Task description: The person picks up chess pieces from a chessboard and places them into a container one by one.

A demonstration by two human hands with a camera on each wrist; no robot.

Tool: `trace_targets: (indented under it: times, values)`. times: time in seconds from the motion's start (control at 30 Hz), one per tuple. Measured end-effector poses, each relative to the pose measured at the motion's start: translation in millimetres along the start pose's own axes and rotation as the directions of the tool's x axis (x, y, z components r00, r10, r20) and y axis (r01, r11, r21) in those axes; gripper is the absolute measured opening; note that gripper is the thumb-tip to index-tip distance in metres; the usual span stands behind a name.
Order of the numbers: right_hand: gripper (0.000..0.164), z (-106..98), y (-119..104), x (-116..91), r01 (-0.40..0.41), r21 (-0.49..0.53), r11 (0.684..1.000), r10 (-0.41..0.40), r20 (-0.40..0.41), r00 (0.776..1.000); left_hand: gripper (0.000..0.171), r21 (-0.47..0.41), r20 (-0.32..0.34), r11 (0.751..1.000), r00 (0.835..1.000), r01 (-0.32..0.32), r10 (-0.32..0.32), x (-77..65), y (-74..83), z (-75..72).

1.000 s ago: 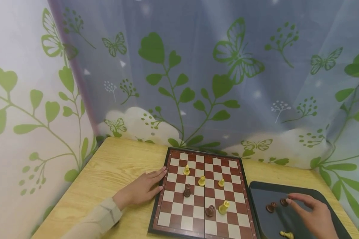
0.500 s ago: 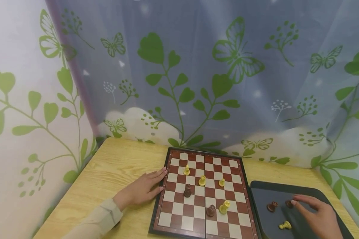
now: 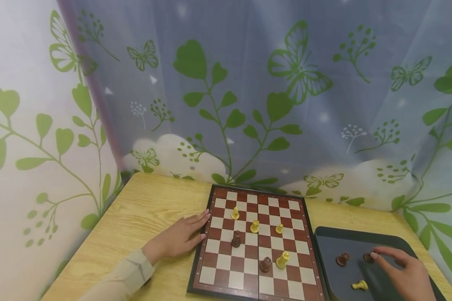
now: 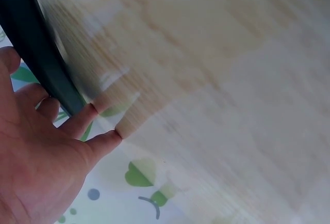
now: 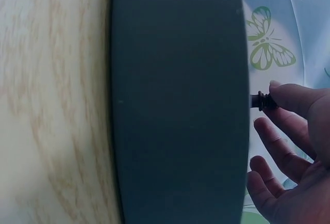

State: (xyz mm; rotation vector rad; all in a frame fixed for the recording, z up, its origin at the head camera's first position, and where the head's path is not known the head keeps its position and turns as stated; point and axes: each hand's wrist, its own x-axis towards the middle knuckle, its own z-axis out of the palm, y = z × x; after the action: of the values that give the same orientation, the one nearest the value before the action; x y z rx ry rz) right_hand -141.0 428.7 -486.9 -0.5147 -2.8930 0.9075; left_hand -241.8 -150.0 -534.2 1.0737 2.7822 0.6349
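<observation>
My left hand [image 3: 177,238] lies with extended fingers against the left edge of a red-and-white chessboard [image 3: 233,279]. In the left wrist view, that hand [image 4: 46,157] is beside the dark board edge [image 4: 38,43]. At the right, my right hand [image 3: 407,269] pinches a small dark brown chess piece [image 3: 368,257] between thumb and index finger, over the dark tray [image 3: 329,251]. The right wrist view shows the pinched piece [image 5: 262,101] past the tray's side [image 5: 180,100], mostly covered by the fingertips. Inside the tray lie another brown piece [image 3: 342,260] and a gold piece [image 3: 360,285].
Gold pieces stand on the board, among them a tall one [image 3: 282,260] and a smaller one [image 3: 235,213]. Two dark brown pieces, one farther left [image 3: 236,239] and one nearer [image 3: 265,264], share it. A patterned curtain [image 3: 248,104] hangs behind the wooden table [image 3: 162,192].
My right hand has shifted slightly right with the brown piece. The gold piece in the tray has rolled a little farther from me and turned. My left hand stays put.
</observation>
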Motion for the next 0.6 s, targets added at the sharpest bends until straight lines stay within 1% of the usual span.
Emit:
trace_targets:
  times: [0.17,0.27,0.4,0.6]
  values:
    - [0.056,-1.5,1.8,2.2,-0.045,0.015,0.999,0.045,0.013,0.999,0.063,0.009,-0.001,1.000,1.000,0.004,-0.004,1.0,-2.0,0.9]
    - [0.058,-2.6,3.6,3.3,-0.053,0.028,0.998,0.053,0.013,0.999,0.063,0.015,-0.004,1.000,1.000,0.003,-0.003,1.3,-2.3,0.4]
    - [0.057,-4.6,7.2,4.0,-0.026,0.027,0.999,0.026,-0.010,1.000,0.063,0.017,-0.011,1.000,1.000,0.002,-0.002,1.1,-1.2,-1.5]
    - [0.051,-7.7,9.6,1.1,0.038,-0.001,0.999,-0.038,-0.055,0.998,0.062,0.011,-0.007,1.000,1.000,-0.007,0.007,0.1,1.4,-2.4]
